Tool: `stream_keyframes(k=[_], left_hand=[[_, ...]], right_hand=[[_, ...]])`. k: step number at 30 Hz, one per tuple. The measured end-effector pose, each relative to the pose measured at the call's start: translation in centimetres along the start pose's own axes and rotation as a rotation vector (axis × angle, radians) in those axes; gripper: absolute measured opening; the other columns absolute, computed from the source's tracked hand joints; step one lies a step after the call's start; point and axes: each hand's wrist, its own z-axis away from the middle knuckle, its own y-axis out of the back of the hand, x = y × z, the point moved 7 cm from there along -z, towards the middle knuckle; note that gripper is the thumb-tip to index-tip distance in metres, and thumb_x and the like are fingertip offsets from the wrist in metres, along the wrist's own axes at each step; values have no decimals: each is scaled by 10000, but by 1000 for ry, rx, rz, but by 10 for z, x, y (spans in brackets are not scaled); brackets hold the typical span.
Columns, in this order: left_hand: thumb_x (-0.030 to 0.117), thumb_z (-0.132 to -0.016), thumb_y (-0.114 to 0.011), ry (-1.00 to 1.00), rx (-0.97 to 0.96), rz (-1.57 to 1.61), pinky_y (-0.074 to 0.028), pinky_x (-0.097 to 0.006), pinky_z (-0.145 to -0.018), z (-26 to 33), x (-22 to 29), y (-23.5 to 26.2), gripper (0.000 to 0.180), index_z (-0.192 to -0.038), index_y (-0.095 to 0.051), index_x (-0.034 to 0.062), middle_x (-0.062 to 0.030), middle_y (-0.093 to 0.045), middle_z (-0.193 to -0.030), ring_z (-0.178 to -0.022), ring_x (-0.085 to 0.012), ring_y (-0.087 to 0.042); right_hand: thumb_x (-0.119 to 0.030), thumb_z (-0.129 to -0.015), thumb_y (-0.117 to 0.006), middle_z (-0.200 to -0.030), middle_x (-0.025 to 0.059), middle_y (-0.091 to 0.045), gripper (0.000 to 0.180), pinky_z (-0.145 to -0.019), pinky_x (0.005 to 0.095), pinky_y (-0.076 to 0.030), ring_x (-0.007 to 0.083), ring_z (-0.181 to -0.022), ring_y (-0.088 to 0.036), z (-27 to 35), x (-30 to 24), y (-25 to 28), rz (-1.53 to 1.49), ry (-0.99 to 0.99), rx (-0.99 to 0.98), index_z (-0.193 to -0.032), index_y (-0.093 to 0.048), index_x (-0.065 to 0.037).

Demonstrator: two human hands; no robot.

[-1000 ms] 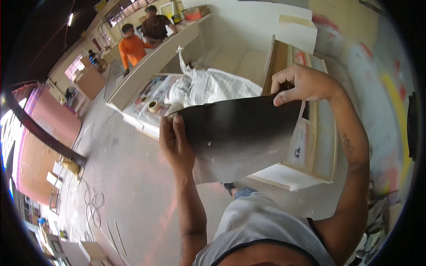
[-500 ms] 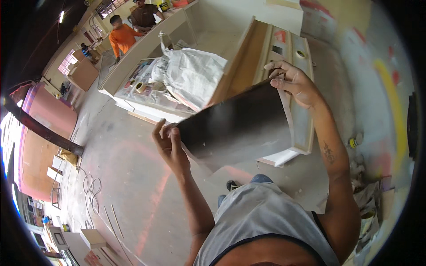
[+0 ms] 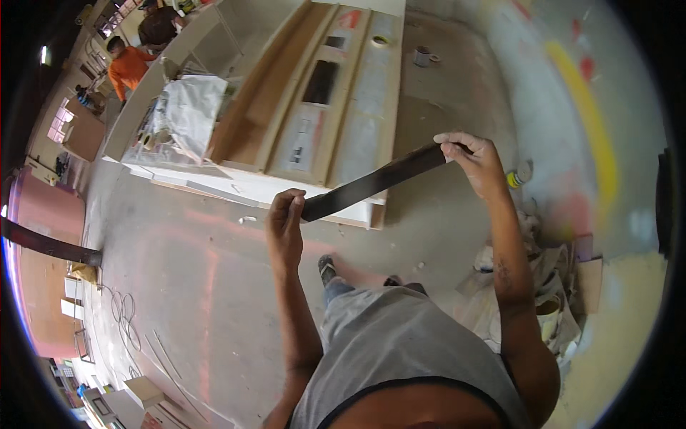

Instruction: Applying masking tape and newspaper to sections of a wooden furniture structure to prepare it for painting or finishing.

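Observation:
Stretched between my two hands is a thin black sheet (image 3: 375,182), seen as a narrow, slightly bent strip. It slopes up from left to right; whether it is folded or nearly edge-on I cannot tell. My left hand (image 3: 285,214) pinches its lower left end between thumb and fingers. At the upper right end, my right hand (image 3: 473,161) grips it, with whitish dust on the fingers. Beyond the sheet lies a long wooden panel (image 3: 343,121) with lengthwise ribs. A black rectangular piece (image 3: 321,82) and a tape roll (image 3: 380,41) rest on it.
Crumpled plastic sheeting (image 3: 191,107) covers part of the white cabinet frame at left. A mug (image 3: 424,56) and a can (image 3: 519,174) stand on the floor by the paint-marked wall. Rumpled cloths (image 3: 550,286) lie at right. Two people work at far left, one in orange (image 3: 131,68).
The sheet has gone from a broad, spread face to a narrow strip. My view has shifted right, showing more of the ribbed panel. Both hands still hold the sheet's ends.

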Motion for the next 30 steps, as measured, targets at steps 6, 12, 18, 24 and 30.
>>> stream_keyframes(k=[6, 12, 18, 24, 30], left_hand=[[119, -1101, -446, -117, -184, -368, -492, -385, -868, 37, -5, -107, 173, -1124, -572, 2, -198, -636, -990, -918, -330, -617], [154, -1070, -533, -112, -317, -323, -500, -389, -806, 23, -7, -168, 145, -1102, -572, 18, -174, -611, -927, -845, -316, -611], [131, -920, -776, -256, -447, -425, -490, -369, -733, -20, -19, -211, 215, -1042, -625, 38, -114, -587, -904, -815, -262, -608], [181, -974, -713, -94, -430, -369, -497, -391, -750, -95, -39, -224, 203, -941, -672, -15, -127, -600, -916, -830, -297, -617], [222, -969, -724, -44, -360, -520, -459, -397, -688, -147, -40, -211, 304, -855, -648, -49, -136, -564, -820, -720, -285, -555]], right_hand=[[22, -880, -777, -1071, 47, -711, 310, -868, 256, -533, 106, -969, -633, 57, 40, 77, 68, -113, 29, -1183, -717, -2], [10, -846, -792, -950, 53, -669, 203, -882, 297, -524, 147, -907, -630, 36, 65, 128, 197, -77, 73, -1034, -717, -3], [-27, -840, -811, -912, 47, -616, 147, -856, 292, -492, 147, -869, -607, -45, 59, 151, 390, 190, -3, -934, -700, -12], [-91, -889, -804, -916, 19, -639, 158, -780, 247, -449, 94, -821, -564, -155, 87, 164, 117, -49, -124, -858, -672, -9], [-208, -911, -820, -830, -24, -627, 228, -718, 229, -404, 67, -777, -507, -252, 98, 138, 56, -51, -286, -867, -698, -20]])
